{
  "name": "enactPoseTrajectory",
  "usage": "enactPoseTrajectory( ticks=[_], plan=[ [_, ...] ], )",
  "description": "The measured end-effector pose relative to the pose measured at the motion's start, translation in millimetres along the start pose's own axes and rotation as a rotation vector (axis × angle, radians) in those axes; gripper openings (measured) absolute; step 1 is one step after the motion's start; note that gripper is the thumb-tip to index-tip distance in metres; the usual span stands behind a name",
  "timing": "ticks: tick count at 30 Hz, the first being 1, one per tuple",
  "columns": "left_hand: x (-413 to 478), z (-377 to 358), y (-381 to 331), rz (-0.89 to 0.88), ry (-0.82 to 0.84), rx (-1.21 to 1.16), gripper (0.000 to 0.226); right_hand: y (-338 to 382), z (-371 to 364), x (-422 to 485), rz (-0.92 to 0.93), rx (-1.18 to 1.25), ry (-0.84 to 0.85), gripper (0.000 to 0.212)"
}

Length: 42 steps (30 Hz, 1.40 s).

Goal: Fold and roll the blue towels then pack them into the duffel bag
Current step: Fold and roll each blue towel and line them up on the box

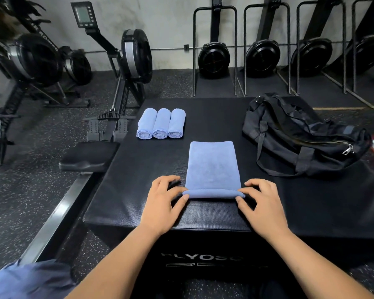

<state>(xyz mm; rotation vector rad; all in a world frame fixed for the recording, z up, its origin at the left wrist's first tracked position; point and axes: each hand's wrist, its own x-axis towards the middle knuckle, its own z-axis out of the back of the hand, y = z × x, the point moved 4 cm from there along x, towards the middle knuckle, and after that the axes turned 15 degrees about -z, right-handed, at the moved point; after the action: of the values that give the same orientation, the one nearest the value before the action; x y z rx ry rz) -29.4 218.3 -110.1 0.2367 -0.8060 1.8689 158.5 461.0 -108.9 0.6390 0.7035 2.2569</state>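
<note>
1. Flat on bench (pixel 138 180): folded blue towel (pixel 212 165), near edge turned into a thin roll.
2. Roll ends pinched by left hand (pixel 163 205) and right hand (pixel 265 205).
3. Far left: three rolled towels (pixel 160 124), side by side, touching.
4. Far right: black duffel bag (pixel 300 134), slumped.

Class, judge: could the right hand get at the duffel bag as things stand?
Probably yes: the duffel bag lies beyond the right hand on the box, bare surface between, though that hand pinches the towel.
</note>
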Motion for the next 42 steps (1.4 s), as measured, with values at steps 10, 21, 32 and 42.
enactPoseTrajectory(
  ticks=[10, 21, 32, 42],
  plan=[
    [1.1, -3.0, 3.9, 0.048, -0.014, 0.004, 0.024, -2.3, 1.0, 2.9, -0.083, 0.052, 0.012, 0.014],
    [0.8, 1.2, -7.4, -0.082, -0.067, 0.096, 0.015, 5.7, 2.2, -3.4, 0.037, -0.015, -0.057, 0.017],
    [2.0, -5.6, 4.7, -0.013, 0.012, 0.088, 0.032, 3.6, -0.5, -1.6, -0.016, -0.058, -0.018, 0.035],
    [3.2, -3.9, 9.3, 0.068, -0.001, -0.078, 0.034, -6.6, -3.4, 9.5, -0.084, 0.012, 0.026, 0.033]
  ],
)
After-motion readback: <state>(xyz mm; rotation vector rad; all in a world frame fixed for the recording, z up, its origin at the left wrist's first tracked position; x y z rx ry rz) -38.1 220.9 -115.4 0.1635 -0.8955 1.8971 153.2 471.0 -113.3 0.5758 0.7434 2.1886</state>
